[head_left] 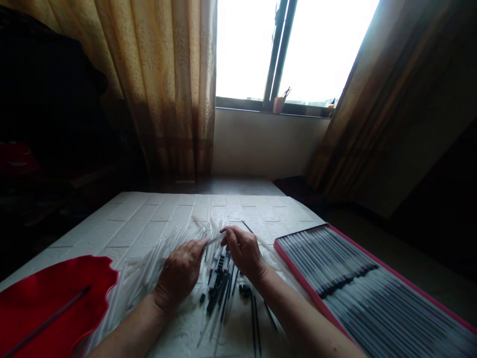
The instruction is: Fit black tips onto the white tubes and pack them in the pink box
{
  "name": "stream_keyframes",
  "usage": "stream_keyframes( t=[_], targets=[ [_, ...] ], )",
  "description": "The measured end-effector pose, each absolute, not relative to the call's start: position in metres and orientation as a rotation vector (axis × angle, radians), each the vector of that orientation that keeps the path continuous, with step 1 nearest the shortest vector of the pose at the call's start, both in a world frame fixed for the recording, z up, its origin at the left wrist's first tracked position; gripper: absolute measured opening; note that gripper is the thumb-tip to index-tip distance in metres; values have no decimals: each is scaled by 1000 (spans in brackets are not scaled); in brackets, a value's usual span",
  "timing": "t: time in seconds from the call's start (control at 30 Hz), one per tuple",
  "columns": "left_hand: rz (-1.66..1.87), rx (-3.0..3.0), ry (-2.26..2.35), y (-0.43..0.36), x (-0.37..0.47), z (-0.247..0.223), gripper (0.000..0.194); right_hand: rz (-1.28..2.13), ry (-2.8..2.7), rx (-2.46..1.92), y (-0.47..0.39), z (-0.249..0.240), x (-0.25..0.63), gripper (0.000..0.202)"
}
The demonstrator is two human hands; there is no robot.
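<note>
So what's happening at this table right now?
A person sits at a white brick-patterned board and holds one clear pen tube between both hands: the left hand at one end, the right hand at the other. Under the hands lie loose clear tubes and small black parts. A red-edged box on the right holds rows of pens; a red tray sits at left.
</note>
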State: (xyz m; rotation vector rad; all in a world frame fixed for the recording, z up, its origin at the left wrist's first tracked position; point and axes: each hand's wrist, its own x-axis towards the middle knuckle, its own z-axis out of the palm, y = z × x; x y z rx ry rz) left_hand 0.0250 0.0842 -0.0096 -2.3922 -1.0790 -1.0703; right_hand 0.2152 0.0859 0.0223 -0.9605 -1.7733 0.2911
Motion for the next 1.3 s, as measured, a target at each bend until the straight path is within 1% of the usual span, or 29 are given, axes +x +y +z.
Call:
stream_keyframes(
  t=[0.37,0.53,0.7,0.9,0.97,1.03,1.07,1.2,1.3],
  targets=[
    [-1050,-2426,-1111,84,25,-11,29,348,-1788,-954,83,22,215,32],
    [-1045,-2468,-1170,86,24,-16,21,400,-1779,-974,83,23,215,32],
    [-1034,-2483,-1205,85,23,-17,28,456,-1741,-950,77,30,211,29],
    [-990,-2531,-1246,77,26,2,29,632,-1607,-927,60,44,207,24],
    [-991,-2554,-1261,68,29,9,28,721,-1543,-926,51,45,208,25],
    [-1004,-2570,-1263,53,32,12,22,801,-1467,-928,38,42,211,28],
    [-1019,-2575,-1252,43,34,11,15,833,-1425,-930,31,39,212,29],
    [-1113,-2583,-1172,0,40,-1,25,941,-1257,-940,3,20,214,36],
    [-1172,-2607,-1093,-17,41,-12,25,1048,-1181,-930,-9,10,213,43]
  ],
)
